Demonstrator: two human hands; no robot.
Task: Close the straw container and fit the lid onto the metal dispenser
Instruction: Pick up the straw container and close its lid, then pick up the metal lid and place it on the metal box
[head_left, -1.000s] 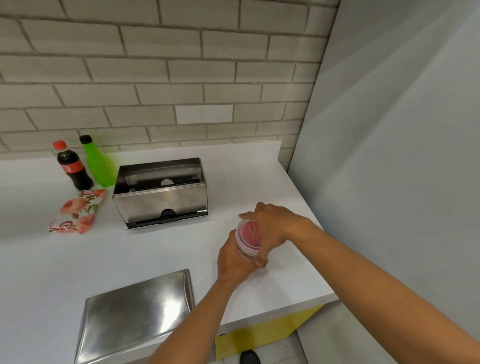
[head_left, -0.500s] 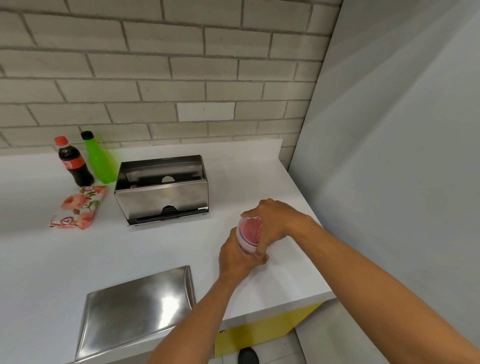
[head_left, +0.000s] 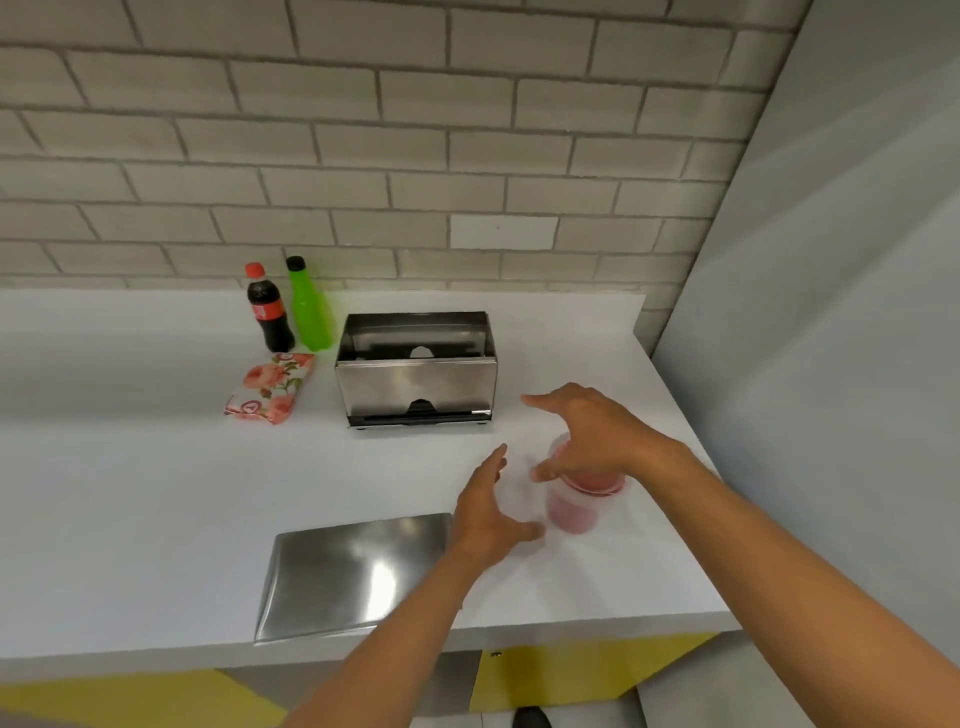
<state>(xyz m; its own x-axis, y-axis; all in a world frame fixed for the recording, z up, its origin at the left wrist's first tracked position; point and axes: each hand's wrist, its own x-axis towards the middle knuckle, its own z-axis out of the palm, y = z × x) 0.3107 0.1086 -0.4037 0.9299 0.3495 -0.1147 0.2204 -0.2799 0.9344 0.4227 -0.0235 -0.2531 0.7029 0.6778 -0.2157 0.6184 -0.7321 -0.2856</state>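
No wording can be read anywhere; the red label on the dark cola bottle (head_left: 269, 314) is too blurred to make out.

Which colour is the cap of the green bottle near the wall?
Black cap on the green bottle, clearest in the head view.

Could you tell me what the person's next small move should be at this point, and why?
Probably reach the left hand to the flat stainless steel lid just beside it. The clear plastic straw container with red straws stands on the white counter with both hands open, and the open-topped metal dispenser box has no lid on it.
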